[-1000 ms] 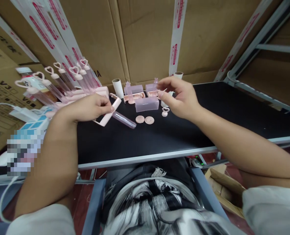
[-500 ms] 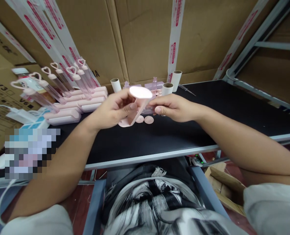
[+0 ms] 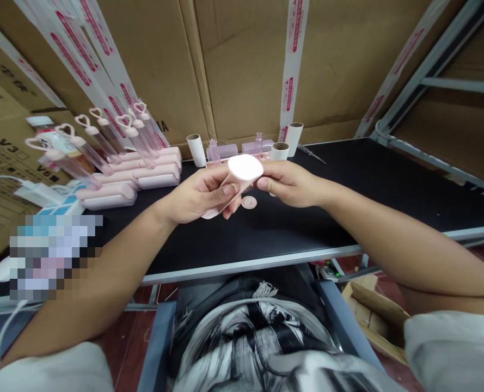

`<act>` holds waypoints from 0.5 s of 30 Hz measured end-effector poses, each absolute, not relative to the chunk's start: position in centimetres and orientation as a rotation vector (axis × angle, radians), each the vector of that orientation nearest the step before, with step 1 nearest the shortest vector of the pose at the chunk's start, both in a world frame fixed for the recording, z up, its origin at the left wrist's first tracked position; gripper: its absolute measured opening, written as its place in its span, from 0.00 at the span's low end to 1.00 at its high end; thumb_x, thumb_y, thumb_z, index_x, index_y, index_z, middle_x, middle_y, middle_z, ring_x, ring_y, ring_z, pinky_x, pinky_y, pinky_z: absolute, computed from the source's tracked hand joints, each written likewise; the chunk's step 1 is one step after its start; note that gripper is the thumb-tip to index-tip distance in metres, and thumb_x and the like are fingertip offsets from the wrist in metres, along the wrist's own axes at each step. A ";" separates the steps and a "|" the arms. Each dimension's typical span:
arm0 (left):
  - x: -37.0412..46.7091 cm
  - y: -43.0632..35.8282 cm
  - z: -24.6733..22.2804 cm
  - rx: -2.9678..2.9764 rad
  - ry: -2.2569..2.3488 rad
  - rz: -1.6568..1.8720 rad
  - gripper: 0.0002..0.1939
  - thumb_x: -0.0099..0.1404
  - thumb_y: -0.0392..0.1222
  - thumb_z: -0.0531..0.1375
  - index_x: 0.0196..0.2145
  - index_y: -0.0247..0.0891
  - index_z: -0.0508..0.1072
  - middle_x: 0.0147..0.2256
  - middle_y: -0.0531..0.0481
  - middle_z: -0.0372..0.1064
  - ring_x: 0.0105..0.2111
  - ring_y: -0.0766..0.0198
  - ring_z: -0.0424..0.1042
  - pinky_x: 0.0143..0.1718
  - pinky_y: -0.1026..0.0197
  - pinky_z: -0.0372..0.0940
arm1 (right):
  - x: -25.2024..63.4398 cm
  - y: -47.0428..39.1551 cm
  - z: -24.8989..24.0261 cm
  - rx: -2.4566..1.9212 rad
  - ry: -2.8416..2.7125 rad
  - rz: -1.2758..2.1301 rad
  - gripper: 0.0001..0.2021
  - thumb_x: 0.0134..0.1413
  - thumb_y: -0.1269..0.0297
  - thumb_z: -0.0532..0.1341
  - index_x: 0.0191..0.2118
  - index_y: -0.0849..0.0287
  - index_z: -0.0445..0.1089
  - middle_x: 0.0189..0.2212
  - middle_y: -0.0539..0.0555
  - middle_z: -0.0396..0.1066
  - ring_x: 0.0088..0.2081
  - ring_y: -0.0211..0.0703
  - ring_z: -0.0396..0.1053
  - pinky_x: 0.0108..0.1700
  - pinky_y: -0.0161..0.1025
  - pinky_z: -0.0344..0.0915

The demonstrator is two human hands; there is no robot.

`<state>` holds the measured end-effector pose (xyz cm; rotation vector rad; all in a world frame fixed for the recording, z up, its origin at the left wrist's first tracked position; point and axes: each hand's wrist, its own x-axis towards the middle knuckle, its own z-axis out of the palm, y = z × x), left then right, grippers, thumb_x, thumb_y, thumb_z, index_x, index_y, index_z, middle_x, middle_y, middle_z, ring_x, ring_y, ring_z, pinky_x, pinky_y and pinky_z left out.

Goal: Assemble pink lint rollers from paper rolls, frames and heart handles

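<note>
Left hand (image 3: 193, 196) closed, thumb on top, fingers wrapped under a pale pink plastic casing (image 3: 245, 167). Casing tilted, lifted over the bench (image 3: 209, 245), between the two hands, broad glossy end facing up. Right hand (image 3: 296, 182) half-curled, thumb tip at the casing's right edge; fingers partly hidden, can't tell if it grips or just touches.

Risks, as judged: casing looks smooth and the left thumb sits on a narrow stretch, so a push from the right hand could twist it or pop it out. Squeezing hard might flex the thin wall. Left fingertips hang close to the small pink disc (image 3: 249, 202); a dip could nudge it away or flip it. Right hand is just beside the upright white tube (image 3: 280, 152); a knuckle or wrist swing could tip it, maybe into the second white tube (image 3: 294, 140) behind. Purple clear boxes (image 3: 227, 151) sit close behind the casing, could get shoved by a forward slip. Heart-topped wands (image 3: 133, 133) lean at left; forearm sweeping wide could catch them.
</note>
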<state>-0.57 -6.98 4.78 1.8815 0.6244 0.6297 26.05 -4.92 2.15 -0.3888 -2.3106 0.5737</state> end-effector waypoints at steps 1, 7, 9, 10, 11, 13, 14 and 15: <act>-0.3 -7.1 4.6 1.874 0.651 0.670 0.30 0.65 0.73 0.68 0.40 0.41 0.72 0.26 0.51 0.72 0.25 0.62 0.72 0.29 0.57 0.68 | 25.9 -5.2 2.4 -0.413 -2.306 0.527 0.22 0.78 0.43 0.54 0.48 0.58 0.74 0.42 0.57 0.77 0.47 0.48 0.74 0.52 0.43 0.66; -0.1 -7.7 5.8 1.876 0.725 1.180 0.21 0.69 0.65 0.65 0.38 0.46 0.72 0.24 0.55 0.63 0.23 0.64 0.63 0.29 0.54 0.63 | 27.9 -5.1 4.4 -0.918 -2.163 0.267 0.33 0.73 0.29 0.48 0.48 0.55 0.74 0.40 0.58 0.76 0.43 0.53 0.72 0.50 0.49 0.67; -1.3 -7.3 7.1 1.797 0.677 1.510 0.11 0.68 0.56 0.67 0.42 0.50 0.74 0.25 0.57 0.58 0.22 0.67 0.57 0.29 0.55 0.61 | 29.5 -4.2 5.0 -1.146 -1.944 0.218 0.34 0.70 0.27 0.48 0.47 0.53 0.73 0.38 0.57 0.74 0.41 0.54 0.71 0.48 0.50 0.67; -2.0 -7.0 7.5 1.744 0.657 1.543 0.10 0.68 0.53 0.67 0.43 0.52 0.73 0.26 0.58 0.59 0.22 0.67 0.57 0.30 0.56 0.62 | 30.2 -3.7 5.3 -1.179 -1.832 0.237 0.33 0.69 0.26 0.50 0.47 0.52 0.72 0.38 0.57 0.73 0.40 0.53 0.70 0.46 0.49 0.67; -2.7 -6.6 7.8 1.704 0.664 1.546 0.09 0.69 0.52 0.66 0.44 0.53 0.73 0.26 0.59 0.63 0.23 0.67 0.61 0.31 0.56 0.64 | 30.7 -3.3 5.4 -1.156 -1.727 0.284 0.32 0.67 0.27 0.51 0.48 0.52 0.71 0.38 0.56 0.72 0.38 0.51 0.68 0.43 0.48 0.67; -3.4 -5.7 7.4 1.766 0.739 1.392 0.11 0.70 0.52 0.67 0.44 0.50 0.69 0.32 0.58 0.74 0.28 0.63 0.72 0.33 0.54 0.69 | 30.9 -2.9 5.5 -1.046 -1.590 0.434 0.30 0.66 0.27 0.54 0.48 0.51 0.69 0.36 0.55 0.70 0.33 0.47 0.63 0.38 0.47 0.64; -3.3 -5.2 6.8 1.824 0.803 1.221 0.13 0.71 0.52 0.67 0.43 0.47 0.67 0.35 0.55 0.78 0.31 0.61 0.76 0.36 0.53 0.71 | 30.7 -2.8 5.4 -0.988 -1.563 0.507 0.29 0.65 0.27 0.55 0.48 0.50 0.68 0.35 0.54 0.69 0.31 0.45 0.61 0.35 0.46 0.63; -3.0 -4.8 6.0 1.892 0.867 1.063 0.15 0.71 0.53 0.67 0.43 0.45 0.67 0.37 0.52 0.80 0.33 0.60 0.78 0.37 0.53 0.71 | 30.4 -2.9 5.2 -0.942 -1.558 0.566 0.29 0.64 0.27 0.57 0.46 0.50 0.67 0.34 0.52 0.68 0.30 0.44 0.60 0.33 0.45 0.62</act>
